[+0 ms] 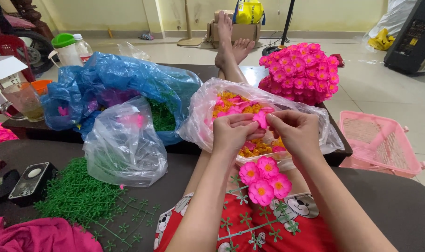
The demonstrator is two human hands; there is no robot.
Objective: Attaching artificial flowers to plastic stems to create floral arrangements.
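Both hands meet above the person's lap, fingertips pinched together on one small pink plastic flower petal [260,118]. The left hand [232,133] has its grip closed on the petal's left edge, and the right hand [296,133] closes on the right edge.

Just beyond them lies a clear plastic bag of loose pink and orange flower parts [231,105], open at the top. On the lap, near the hands, rests a green plastic stem with three finished pink flowers with orange centres [264,179].

To the left a clear plastic bag [124,144] stands beside a heap of green plastic stems [77,196], with a crumpled blue plastic bag [105,81] behind it.

Far right sits a round bunch of finished pink flowers [300,72]; a pink plastic basket [380,142] lies on the floor. A yellow package [248,11] stands on a cardboard box by the far wall.
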